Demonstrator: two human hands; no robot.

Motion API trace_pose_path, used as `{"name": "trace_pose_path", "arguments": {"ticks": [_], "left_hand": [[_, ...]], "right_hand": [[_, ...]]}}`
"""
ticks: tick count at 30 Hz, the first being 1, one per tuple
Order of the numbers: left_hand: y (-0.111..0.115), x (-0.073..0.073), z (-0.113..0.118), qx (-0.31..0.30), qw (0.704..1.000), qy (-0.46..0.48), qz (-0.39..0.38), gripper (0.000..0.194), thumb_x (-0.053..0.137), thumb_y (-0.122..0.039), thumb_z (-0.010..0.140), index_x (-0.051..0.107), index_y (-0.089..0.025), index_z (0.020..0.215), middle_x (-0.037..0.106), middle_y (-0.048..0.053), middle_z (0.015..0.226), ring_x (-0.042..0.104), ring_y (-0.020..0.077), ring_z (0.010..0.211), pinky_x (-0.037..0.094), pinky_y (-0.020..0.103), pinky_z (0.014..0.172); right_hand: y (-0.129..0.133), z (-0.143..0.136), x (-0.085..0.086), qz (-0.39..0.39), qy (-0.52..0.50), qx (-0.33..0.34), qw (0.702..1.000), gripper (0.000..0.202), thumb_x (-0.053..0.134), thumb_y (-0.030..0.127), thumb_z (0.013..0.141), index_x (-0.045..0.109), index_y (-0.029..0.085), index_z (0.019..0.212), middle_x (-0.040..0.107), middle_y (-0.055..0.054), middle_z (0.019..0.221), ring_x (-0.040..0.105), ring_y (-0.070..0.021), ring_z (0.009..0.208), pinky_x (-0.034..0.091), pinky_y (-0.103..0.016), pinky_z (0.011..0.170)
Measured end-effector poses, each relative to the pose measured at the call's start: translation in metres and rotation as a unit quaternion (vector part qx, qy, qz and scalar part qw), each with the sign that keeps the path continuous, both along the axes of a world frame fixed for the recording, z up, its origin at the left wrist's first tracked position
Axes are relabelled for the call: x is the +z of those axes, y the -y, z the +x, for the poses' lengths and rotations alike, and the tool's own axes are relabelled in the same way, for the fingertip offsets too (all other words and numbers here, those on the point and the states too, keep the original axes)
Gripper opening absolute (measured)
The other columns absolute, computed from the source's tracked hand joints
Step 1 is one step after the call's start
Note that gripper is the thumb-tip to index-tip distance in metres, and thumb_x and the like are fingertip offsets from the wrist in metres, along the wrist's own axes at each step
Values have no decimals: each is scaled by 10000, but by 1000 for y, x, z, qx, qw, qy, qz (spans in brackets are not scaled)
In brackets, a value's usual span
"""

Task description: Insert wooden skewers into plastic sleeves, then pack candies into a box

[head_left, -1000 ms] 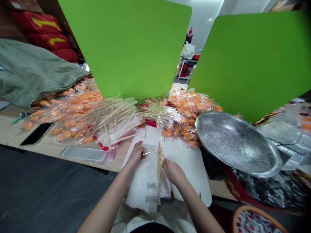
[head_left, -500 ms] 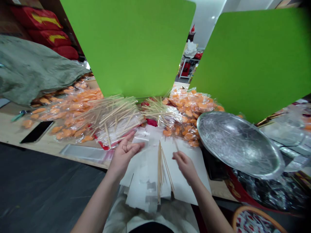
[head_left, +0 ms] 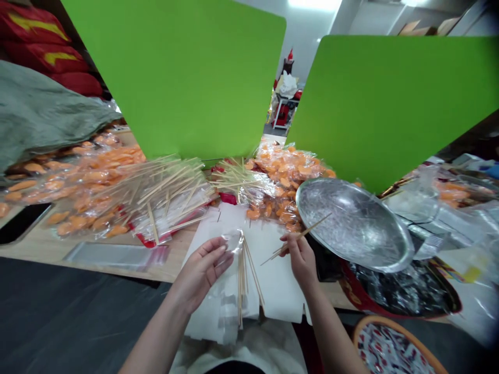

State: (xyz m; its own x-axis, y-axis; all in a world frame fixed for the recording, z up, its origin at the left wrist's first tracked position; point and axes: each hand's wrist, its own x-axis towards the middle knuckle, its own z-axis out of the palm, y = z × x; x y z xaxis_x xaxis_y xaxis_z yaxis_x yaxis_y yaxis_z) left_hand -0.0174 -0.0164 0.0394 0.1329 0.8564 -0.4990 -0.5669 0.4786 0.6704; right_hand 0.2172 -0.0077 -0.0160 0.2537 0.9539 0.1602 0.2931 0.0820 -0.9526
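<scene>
Between the thumb and fingers of my left hand (head_left: 205, 267) is the mouth of a clear plastic bag (head_left: 234, 240). My right hand (head_left: 299, 257) is closed round thin wooden sticks (head_left: 316, 224), which slant up to the right with their narrow tips toward the middle; how many is hard to tell. Several loose wooden sticks (head_left: 240, 280) lie between the hands, on or over clear bags on white sheets of card (head_left: 273, 296). Behind my left hand lies a heap of bagged wooden sticks (head_left: 171, 182).
Orange pieces in clear wrappers (head_left: 288, 171) are piled at the back, with more of them (head_left: 89, 192) at the left. A large metal bowl (head_left: 354, 223) tilts at the right. A phone (head_left: 23, 221) and flat clear bags (head_left: 113, 254) lie left. Green panels (head_left: 175, 78) stand behind.
My left hand now holds up the clear bag's mouth. My right hand has turned the sticks so they slant across it. The view has shifted to the right.
</scene>
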Motion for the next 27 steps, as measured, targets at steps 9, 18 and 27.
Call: {"name": "trace_pose_path", "arguments": {"ticks": [9,18,27], "left_hand": [[1,3,8,-27,999,-31,24,328,762,-193,658,600,-168,943,724,55,846,682,151,789,543,255,746],[5,7,10,-57,990,-121,48,439,811,-276,572,644,-177,966,700,26,788,662,136,735,509,217,658],[11,16,2,-79,993,-73,51,347,798,-263,596,670,-171,905,700,43,883,673,148,749,517,249,702]], "right_hand": [[3,-1,-19,-80,165,100,978,277,403,405,885,538,187,779,563,-35,668,531,-184,641,394,-319,631],[-1,-37,109,182,-208,121,954,314,357,426,930,487,220,733,478,37,584,503,-119,506,406,-258,489],[-19,-54,96,110,-127,238,957,315,345,379,948,506,188,756,486,31,595,481,-93,509,376,-233,494]]}}
